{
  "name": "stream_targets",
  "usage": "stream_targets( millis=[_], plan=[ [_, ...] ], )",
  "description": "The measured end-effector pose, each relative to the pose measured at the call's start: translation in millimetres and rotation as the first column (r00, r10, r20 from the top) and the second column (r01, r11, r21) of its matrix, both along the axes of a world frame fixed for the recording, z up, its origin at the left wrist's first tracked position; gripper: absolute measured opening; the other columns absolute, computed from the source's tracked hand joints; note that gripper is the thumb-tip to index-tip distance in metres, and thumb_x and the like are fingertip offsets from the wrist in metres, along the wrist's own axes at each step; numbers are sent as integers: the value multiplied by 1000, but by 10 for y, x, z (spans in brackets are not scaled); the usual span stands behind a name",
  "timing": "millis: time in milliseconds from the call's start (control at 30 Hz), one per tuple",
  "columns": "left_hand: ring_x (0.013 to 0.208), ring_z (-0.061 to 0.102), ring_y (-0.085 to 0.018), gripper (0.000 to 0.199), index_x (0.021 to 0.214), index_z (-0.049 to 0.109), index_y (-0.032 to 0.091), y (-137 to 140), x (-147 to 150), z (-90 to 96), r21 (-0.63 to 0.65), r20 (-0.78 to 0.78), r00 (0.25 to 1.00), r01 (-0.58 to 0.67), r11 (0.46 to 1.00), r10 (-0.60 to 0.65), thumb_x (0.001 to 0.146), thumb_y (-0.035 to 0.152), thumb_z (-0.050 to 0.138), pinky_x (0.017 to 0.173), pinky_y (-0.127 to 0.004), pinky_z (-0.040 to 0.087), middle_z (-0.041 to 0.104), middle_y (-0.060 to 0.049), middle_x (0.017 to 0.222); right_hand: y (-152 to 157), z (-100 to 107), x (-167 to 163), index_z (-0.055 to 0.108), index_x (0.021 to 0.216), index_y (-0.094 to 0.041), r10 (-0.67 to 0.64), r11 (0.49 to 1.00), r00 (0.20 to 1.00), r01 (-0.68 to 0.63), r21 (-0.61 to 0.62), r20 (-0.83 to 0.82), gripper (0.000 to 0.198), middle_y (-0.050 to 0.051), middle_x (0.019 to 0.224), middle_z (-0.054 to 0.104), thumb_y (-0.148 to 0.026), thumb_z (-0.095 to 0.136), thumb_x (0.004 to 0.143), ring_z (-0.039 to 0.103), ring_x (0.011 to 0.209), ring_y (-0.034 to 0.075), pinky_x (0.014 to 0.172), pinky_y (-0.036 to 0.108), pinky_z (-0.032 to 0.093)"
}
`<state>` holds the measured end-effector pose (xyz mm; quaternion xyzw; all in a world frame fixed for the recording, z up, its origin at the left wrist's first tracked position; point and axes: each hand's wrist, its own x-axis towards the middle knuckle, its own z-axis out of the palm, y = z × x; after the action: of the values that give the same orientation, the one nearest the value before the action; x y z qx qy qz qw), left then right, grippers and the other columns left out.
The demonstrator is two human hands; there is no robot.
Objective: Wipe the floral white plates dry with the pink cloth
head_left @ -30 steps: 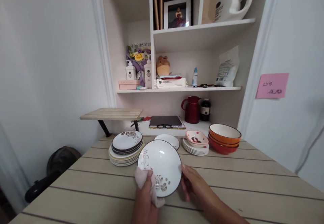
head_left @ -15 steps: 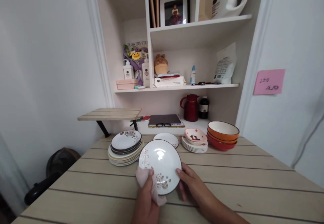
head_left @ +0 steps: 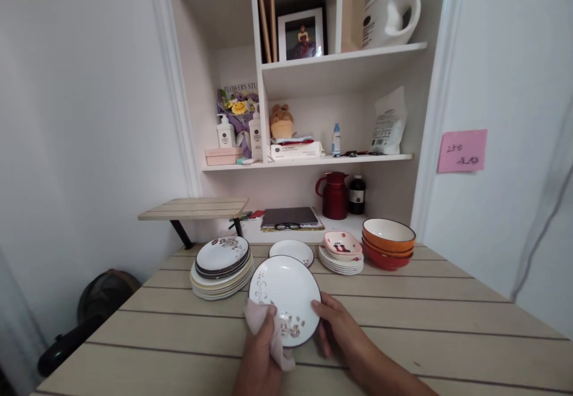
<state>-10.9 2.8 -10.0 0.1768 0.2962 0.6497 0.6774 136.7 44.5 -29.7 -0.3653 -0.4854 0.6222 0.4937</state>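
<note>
I have one plate [head_left: 290,285] in my two hands, right in front of me, tipped up above the table [head_left: 416,312]. It is white with brown flowers and a dark edge. My left hand [head_left: 263,351] has one pale cloth [head_left: 256,317]; my thumb presses it on the plate, and I can't see those other fingers well. My right hand [head_left: 342,329] pinches the other edge, thumb on top and fingers under.

Behind my plate lies one more white plate [head_left: 293,250]. On the left is one tall pile of plates [head_left: 221,274], too close together for me to count. On the right is one pile of small plates [head_left: 341,266], about five, with a pink dish [head_left: 342,242] on top. Next to it are at least three bowls [head_left: 388,244], stacked up, orange and red. Farther back stand one red jug [head_left: 335,196] and one dark bottle [head_left: 357,196].
</note>
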Motion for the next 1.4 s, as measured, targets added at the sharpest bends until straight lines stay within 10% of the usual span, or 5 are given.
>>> stream_targets(
  millis=[667, 933, 1400],
  plan=[
    [103, 68, -26, 48, 122, 56, 19, 99, -11, -73, -32, 83, 995, -61, 998, 63, 78, 31, 72, 86, -37, 55, 71, -13, 114, 96, 305, -169, 46, 60, -20, -221, 975, 973, 222, -1, 69, 20, -9, 35, 35, -35, 54, 71, 25, 27, 4, 29, 16, 15],
    [100, 69, -25, 46, 121, 55, 20, 121, 16, -77, -101, 65, 985, -152, 983, 159, 79, 28, 71, 83, -36, 55, 75, -11, 101, 63, 365, -112, 56, 92, -17, -205, 974, 949, 172, 150, 241, 28, -11, 43, 37, -38, 53, 74, 29, 31, 6, 29, 16, 19],
    [84, 70, -21, 51, 118, 58, 19, 62, -2, -29, -33, 44, 992, -119, 992, 120, 74, 40, 74, 66, -28, 55, 73, -11, 102, 34, 319, -191, 42, 76, -23, -255, 964, 938, 267, -20, 235, 20, -12, 40, 35, -36, 55, 70, 24, 28, 5, 27, 16, 11]
  ],
)
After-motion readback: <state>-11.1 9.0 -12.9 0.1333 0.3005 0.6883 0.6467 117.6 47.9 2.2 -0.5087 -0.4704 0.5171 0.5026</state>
